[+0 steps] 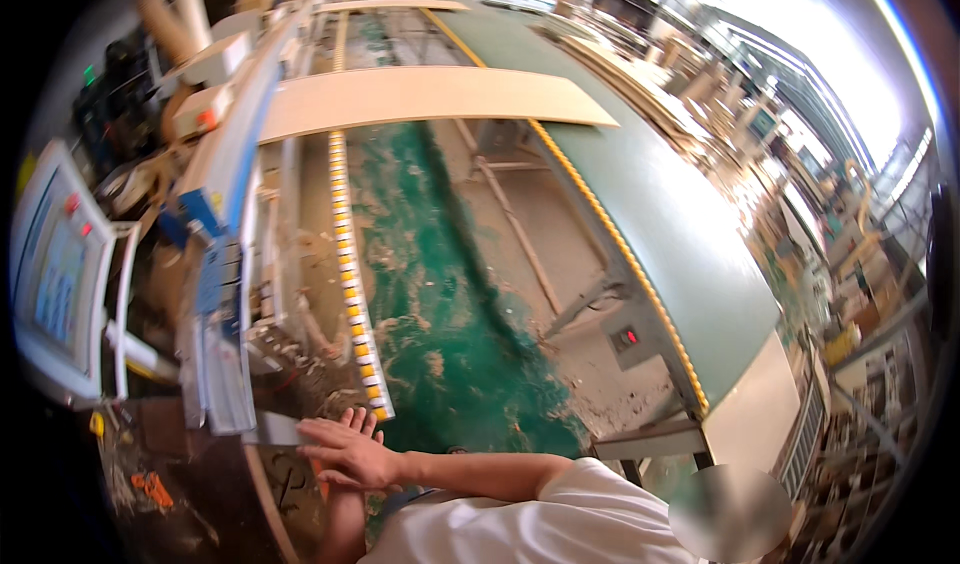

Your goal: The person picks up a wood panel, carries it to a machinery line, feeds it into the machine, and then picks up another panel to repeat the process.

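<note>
My right hand (345,456) reaches in from the right with its bare forearm level. Its fingers are stretched out toward the left, and it crosses over my left hand (361,424), whose fingers show just beyond it, extended. Much of the left palm is hidden beneath the right hand. No object shows in either hand. Closest to them is the near end of a narrow rail of yellow and white rollers (350,264). A long pale board (430,99) lies farther off, spanning from the blue-edged machine beam (235,164) to the grey-green table (650,194).
A control panel with a screen (62,274) stands at left. Yellow rollers (620,239) edge the table, above a small box with a red display (628,337). The green floor (440,294) is littered with dust. Stacked boards (630,79) lie at the far right.
</note>
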Tool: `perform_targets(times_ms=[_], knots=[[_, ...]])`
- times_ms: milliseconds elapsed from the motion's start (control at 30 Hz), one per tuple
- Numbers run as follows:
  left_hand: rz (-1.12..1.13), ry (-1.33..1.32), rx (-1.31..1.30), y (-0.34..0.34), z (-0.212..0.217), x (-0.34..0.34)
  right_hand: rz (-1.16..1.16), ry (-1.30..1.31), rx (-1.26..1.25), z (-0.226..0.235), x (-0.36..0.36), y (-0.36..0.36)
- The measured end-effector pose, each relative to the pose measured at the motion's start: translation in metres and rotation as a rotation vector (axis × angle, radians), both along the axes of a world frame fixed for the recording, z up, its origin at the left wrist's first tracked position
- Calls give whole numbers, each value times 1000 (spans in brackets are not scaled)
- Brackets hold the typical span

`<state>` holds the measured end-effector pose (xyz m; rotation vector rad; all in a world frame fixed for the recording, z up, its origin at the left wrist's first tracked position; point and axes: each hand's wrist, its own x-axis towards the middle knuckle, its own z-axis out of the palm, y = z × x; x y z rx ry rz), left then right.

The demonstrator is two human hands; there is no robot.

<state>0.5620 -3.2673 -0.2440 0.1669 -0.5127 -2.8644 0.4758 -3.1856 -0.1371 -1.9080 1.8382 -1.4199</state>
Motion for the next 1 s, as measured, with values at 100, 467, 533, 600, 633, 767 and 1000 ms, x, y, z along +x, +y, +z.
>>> perform_targets(times_ms=[100, 467, 533, 600, 633, 767, 1000], knots=[[18, -189, 376, 58, 129, -49, -155, -103, 24, -14, -77, 69], [-1, -672, -1196, 199, 97, -51, -1033, -711, 1382, -285, -145, 594], [-53, -672, -1283, 246, 85, -41, -1386, -904, 1269, -303, -94, 655], [-161, -459, -1804, 242, 7, -19, -1395, -799, 1323, -343, -38, 740], [-325, -305, -1723, 259, -6, -26, -1280, -667, 1375, -356, -12, 789], [-700, -1010, -1364, 306, -62, 31, -916, -770, 1374, -314, 69, 785], [-433, -1329, -448, 416, -226, 211, -1070, -227, 1230, -124, -9, 828]])
